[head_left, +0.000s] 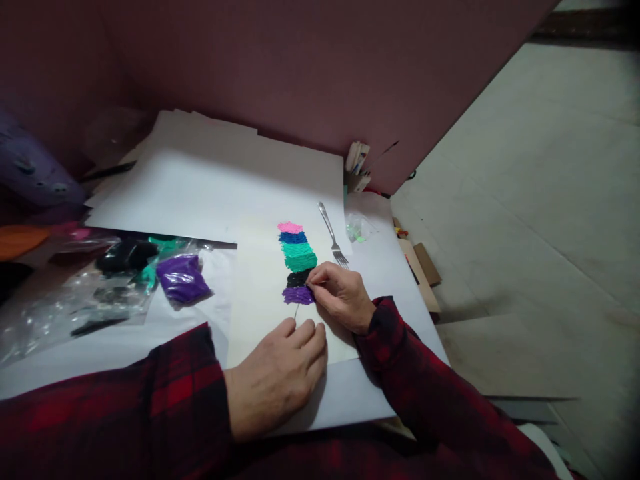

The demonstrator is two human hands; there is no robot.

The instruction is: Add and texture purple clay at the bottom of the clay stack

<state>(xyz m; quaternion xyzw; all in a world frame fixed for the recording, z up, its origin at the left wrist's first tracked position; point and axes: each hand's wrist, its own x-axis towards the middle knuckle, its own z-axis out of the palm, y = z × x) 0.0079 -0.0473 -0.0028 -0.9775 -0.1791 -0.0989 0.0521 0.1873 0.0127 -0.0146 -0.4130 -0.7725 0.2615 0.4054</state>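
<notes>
Color stack (298,259) mid-sheet (260,293) has pink, blue, teal, black bands done; purple at the bottom looks partly filled. R hand (343,297) has its fingers pinched tight on the purple bit, L hand (280,373) lies flat w/ fingers together, pinning the sheet's near edge. Fork (332,235) idle beside it.

Red-and-black plaid sleeves — long, cuffed, bare hands (280,373)

Sheet with stacked patches, fork to its right, bags to its left.
The cream paper sheet (260,293) lies on the white board (350,400); the metal fork (332,237) sits beside the column of coloured clay patches (297,257), clear plastic bags (125,280) left.
</notes>
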